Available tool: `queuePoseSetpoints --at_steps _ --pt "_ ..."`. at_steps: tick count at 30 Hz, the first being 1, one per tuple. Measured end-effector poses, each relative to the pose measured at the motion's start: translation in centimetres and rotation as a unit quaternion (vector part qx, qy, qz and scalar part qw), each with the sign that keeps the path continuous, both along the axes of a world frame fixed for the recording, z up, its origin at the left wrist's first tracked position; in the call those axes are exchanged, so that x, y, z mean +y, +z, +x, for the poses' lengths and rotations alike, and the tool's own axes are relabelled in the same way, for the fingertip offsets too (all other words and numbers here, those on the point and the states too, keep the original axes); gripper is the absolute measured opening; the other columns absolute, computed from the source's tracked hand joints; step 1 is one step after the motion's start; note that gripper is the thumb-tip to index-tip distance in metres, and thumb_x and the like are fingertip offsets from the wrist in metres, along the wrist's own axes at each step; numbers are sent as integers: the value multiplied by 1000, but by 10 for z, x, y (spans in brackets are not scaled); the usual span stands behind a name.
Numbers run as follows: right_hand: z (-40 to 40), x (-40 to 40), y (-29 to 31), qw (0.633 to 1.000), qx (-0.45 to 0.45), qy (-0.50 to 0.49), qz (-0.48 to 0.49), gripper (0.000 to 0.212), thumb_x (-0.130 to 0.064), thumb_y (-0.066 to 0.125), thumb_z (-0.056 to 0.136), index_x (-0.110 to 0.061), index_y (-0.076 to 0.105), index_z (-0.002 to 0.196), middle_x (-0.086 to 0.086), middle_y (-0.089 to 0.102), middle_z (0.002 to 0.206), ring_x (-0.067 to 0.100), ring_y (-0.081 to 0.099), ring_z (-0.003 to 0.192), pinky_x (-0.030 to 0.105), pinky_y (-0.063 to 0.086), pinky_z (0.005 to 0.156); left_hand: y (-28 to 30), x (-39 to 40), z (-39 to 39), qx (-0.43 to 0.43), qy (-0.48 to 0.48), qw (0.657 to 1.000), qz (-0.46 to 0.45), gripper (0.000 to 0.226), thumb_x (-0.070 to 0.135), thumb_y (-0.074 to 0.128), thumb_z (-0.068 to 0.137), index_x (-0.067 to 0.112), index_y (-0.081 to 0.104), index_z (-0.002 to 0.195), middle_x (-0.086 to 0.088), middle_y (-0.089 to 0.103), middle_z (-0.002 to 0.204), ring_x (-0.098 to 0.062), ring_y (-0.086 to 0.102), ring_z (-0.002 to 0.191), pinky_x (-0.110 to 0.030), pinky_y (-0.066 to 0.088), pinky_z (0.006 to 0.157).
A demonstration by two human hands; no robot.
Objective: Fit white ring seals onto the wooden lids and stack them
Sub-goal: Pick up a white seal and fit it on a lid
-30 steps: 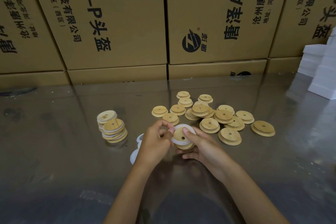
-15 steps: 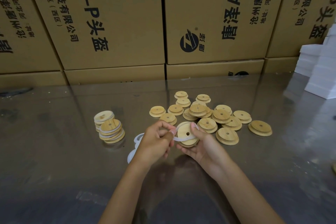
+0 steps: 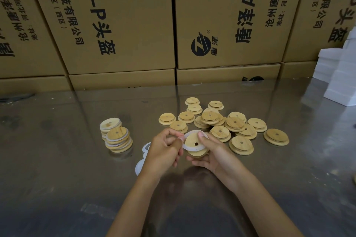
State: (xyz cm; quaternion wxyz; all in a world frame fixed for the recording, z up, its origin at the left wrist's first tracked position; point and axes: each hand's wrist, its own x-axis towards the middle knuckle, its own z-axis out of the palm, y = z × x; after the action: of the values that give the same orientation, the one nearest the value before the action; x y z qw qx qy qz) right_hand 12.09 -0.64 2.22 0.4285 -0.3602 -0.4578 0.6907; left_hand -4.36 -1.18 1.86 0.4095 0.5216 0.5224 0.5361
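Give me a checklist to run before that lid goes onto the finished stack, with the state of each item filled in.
1. Lid secured: ok. The right hand cradles the wooden lid from below, thumb on top.
2. Seal in hand: ok. The left hand pinches the white ring seal at its left edge.
3. Seal seated all round: not ok. The ring lies slanted across the lid's face.
4. Seal free of twists: cannot tell; fingers hide part of it.
5. Finished stack ready to take another: ok. It stands upright to the left, top lid exposed.
6. Spare seals within reach: ok, beside the left hand.
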Motion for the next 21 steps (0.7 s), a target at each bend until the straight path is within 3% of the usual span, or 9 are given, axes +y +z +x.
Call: queuePoseSetpoints --at_steps 7,16,21 --pt "-1 -1 0 999 33 -15 -8 34 -29 58 98 -9 65 124 22 71 112 30 70 94 38 55 88 4 -3 3 1 -20 1000 -2 4 11 57 95 13 59 98 -1 57 52 -11 43 40 -21 35 36" --pt "-6 -1 -2 992 115 -24 -52 31 -16 60 96 -5 62 124 19 72 115 26 71 95 32 60 77 6 -4 5 10 -25 1000 14 6 10 54 97 14 57 100 -1 58 54 -12 47 44 -24 39 39" --pt "-6 -1 -4 992 115 -37 -39 32 -2 63 92 -4 61 123 20 70 119 30 69 107 39 57 94 3 -6 9 44 -29 998 32 20 7 52 96 25 54 103 4 59 60 -14 50 55 -30 42 53"
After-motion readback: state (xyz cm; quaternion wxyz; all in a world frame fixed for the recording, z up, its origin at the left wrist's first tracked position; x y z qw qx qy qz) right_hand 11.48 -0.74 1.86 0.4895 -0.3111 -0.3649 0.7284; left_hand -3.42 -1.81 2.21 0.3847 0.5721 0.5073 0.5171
